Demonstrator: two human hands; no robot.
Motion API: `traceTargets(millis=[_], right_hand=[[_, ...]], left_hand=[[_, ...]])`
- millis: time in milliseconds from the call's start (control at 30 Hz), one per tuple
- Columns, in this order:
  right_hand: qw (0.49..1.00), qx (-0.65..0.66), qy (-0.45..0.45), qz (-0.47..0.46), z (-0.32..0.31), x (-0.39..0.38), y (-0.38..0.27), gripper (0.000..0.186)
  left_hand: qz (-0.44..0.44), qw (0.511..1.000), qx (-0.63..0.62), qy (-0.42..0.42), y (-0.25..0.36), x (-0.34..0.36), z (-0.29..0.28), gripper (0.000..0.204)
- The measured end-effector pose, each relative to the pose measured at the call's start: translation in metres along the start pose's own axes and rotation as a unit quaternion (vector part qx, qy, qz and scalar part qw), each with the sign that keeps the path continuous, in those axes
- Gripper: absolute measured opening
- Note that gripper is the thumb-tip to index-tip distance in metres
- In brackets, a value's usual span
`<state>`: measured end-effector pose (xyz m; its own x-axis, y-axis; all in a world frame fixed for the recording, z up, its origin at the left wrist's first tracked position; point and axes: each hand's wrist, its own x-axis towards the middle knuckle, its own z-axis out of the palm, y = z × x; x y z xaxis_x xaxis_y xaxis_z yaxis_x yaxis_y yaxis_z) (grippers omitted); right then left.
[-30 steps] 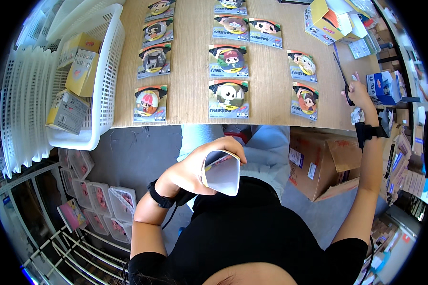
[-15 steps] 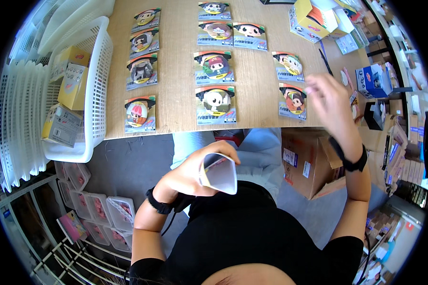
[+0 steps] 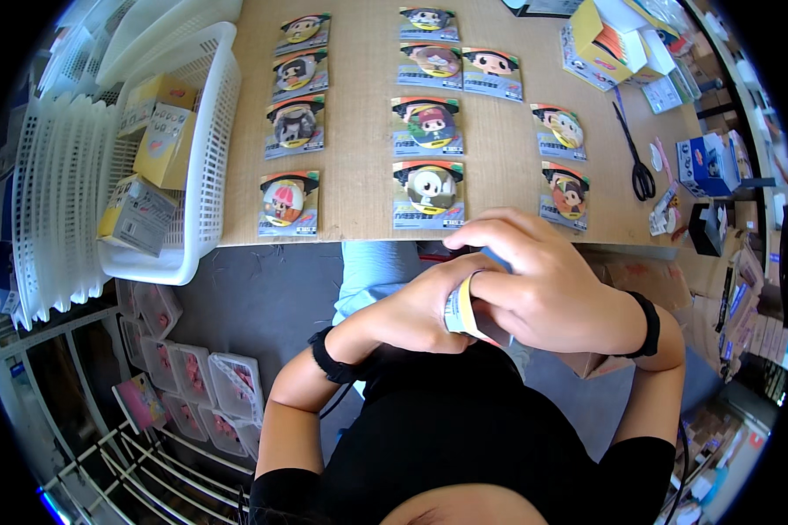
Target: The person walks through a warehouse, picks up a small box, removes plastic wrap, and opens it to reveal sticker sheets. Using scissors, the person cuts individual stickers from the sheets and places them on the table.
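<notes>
Close to my body, my left hand is wrapped round a small yellow and white cardboard box with an open end. Over that opening is my right hand, its fingers apart; one dips into the mouth of the box while another stretches out above it. Their tips inside the box are hidden. On the table beyond my hands lie rows of cards with round character badges, such as a badge with a white face and a dark-haired badge nearest my right hand.
At left stands a white plastic basket holding yellow boxes. Black scissors and an open yellow box lie at the right. Below the table are a brown carton and clear tubs with small pinkish pieces.
My right hand has come down and left from above the right-hand cards to the opening of the box. The box has tilted in my left hand. The whole view has shifted slightly.
</notes>
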<state>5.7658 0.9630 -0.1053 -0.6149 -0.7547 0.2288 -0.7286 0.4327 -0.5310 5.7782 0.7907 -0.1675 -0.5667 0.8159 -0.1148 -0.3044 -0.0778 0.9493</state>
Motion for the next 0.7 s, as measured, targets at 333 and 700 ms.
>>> traceTargets(millis=[333, 700], right_hand=[[0.974, 0.206, 0.067, 0.073, -0.003, -0.005, 0.001, 0.012], [0.815, 0.512, 0.116, 0.246, 0.006, -0.008, 0.014, 0.008]], left_hand=[[-0.008, 0.994, -0.094, -0.055, -0.004, -0.004, -0.009, 0.062], [-0.029, 0.982, -0.181, -0.051, -0.015, -0.001, -0.014, 0.073]])
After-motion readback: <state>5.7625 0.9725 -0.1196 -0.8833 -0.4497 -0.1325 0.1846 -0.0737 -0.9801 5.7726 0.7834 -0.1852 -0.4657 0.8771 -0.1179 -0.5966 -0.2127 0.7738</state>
